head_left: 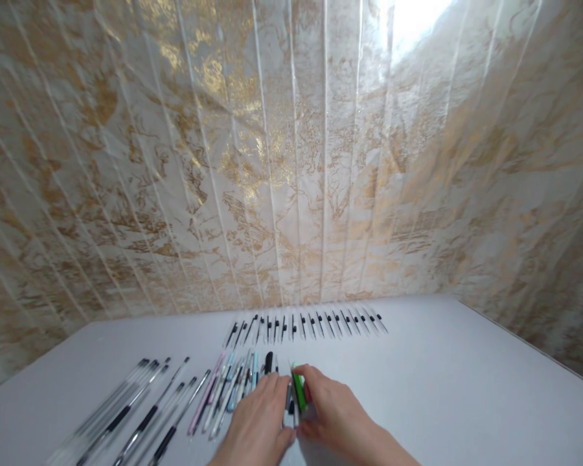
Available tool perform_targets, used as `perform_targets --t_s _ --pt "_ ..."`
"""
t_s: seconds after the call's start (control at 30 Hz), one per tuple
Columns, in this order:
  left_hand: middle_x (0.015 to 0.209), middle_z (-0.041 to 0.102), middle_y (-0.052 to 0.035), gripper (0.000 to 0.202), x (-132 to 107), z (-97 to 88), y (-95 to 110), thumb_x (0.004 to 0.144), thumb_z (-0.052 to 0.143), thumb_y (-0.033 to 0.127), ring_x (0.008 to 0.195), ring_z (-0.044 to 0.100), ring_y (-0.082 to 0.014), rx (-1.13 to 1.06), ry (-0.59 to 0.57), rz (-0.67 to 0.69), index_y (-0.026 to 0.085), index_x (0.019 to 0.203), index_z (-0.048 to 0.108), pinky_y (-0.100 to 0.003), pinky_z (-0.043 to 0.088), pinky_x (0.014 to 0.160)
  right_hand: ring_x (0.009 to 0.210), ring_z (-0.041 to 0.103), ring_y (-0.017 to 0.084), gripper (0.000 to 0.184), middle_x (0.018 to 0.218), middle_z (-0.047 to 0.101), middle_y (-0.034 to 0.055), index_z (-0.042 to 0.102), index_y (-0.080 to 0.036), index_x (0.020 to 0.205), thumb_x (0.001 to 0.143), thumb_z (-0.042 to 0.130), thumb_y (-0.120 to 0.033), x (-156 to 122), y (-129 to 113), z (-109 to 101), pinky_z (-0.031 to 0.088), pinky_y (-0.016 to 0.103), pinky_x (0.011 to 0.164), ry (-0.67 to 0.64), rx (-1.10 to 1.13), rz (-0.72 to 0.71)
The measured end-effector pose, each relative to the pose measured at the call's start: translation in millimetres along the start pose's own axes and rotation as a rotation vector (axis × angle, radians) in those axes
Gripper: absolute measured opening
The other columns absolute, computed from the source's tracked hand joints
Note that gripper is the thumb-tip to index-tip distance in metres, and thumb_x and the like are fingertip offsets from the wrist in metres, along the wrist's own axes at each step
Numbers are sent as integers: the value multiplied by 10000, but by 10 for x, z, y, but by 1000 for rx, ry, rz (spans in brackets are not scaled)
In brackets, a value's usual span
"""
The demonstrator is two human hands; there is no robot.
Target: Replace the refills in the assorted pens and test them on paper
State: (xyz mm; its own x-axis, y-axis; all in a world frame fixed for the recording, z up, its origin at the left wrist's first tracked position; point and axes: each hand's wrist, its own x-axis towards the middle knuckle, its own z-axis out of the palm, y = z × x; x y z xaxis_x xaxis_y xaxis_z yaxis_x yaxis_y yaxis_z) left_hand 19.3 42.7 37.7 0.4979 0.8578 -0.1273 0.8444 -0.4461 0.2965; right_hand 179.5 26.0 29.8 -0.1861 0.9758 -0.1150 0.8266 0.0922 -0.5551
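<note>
Both hands meet low in the middle of a white table point(447, 375). My left hand point(260, 417) lies with fingers curled over the right end of a row of coloured pens point(228, 388). My right hand point(328, 404) pinches a green pen point(298, 388) between thumb and fingers, with a few dark and white pens point(290, 401) lying between the two hands.
A row of clear pens with black grips point(131, 414) lies at the lower left. Further back, a neat row of several small black-tipped pen parts point(311, 323) runs across the table. A gold-and-white patterned wall point(282, 162) rises behind and to the right.
</note>
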Motion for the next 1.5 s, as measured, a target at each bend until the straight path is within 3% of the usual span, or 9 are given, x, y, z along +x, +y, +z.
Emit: perform_targets --t_s 0.3,0.53,0.7,0.97,1.17,1.33,1.5 --pt "1216 616 -116 560 48 13 -23 715 544 73 1187 532 -288 -54 35 -12 130 1272 557 -407 420 1009 852 656 215 561 941 714 52 537 -169 1211 659 575 -74 91 105 173 425 260 738 129 99 -45" --pt "1194 618 -115 530 90 10 -76 746 563 81 1150 550 -272 -92 67 -15 138 1273 558 -378 429 984 658 607 153 552 865 727 11 543 -174 1177 637 565 -61 93 141 159 396 219 623 96 222 -53" --pt "1221 604 -125 538 68 -26 -60 761 550 96 1175 532 -272 -95 70 2 129 1297 539 -373 413 998 744 642 176 524 849 729 17 562 -180 1162 652 559 -63 78 130 164 404 228 666 109 214 -46" --pt "1252 591 -97 590 -5 -72 -85 669 547 94 1204 514 -259 -72 22 8 178 1253 573 -352 390 1028 790 649 173 479 853 712 3 580 -207 1104 654 535 -47 102 151 191 420 225 722 170 221 -66" --pt "1226 599 -102 515 32 -96 -63 718 537 84 1186 526 -250 -95 33 18 175 1222 582 -336 408 992 733 646 155 466 877 714 -5 580 -215 1088 666 520 -27 90 173 193 426 212 702 175 272 -95" --pt "1215 596 -105 548 80 -6 -99 733 564 90 1169 538 -249 -145 96 45 168 1275 556 -341 407 990 725 637 154 439 854 707 -1 595 -204 1065 673 512 -24 106 200 210 423 214 688 190 298 -110" --pt "1198 597 -121 498 -16 0 -171 800 583 162 1113 568 -244 -186 126 22 163 1296 540 -346 414 976 694 602 147 435 793 673 -13 586 -200 1051 666 495 -19 114 234 213 408 217 666 181 303 -116"
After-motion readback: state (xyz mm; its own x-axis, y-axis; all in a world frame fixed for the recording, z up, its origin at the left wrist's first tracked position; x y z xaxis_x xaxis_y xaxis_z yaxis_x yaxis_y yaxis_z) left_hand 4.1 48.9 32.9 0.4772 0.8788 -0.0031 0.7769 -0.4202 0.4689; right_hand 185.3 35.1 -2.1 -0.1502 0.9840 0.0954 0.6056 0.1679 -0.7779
